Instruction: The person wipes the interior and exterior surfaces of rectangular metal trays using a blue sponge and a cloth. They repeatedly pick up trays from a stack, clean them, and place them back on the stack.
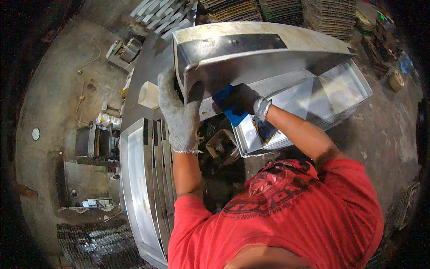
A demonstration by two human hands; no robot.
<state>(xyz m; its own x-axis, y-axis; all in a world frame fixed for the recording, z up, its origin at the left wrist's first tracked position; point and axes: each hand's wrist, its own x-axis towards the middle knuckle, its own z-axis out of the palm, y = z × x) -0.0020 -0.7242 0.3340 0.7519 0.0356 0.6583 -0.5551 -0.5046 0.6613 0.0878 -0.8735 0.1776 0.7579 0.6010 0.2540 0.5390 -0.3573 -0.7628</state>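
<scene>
A long sheet-metal tray [251, 64] is tipped up on its side in front of me, with a dark strip along its upper edge. My left hand [179, 114], in a grey knit glove, is closed round its left end. My right hand [244, 99], in a dark glove with a pale cuff, holds a blue cloth [237, 118] close to the tray's lower side. Whether the cloth touches the metal is hidden. Under the raised tray lies a second long, shallow metal tray [329, 92], and a dark bundle [266, 130] rests in its near end.
More metal trays [145, 179] stand side by side at my left. A small box [223, 145] sits low between my arms. A whitish container [148, 95] is beside my left hand. Stacked metal pieces [163, 15] and piled sheets [329, 12] fill the far side.
</scene>
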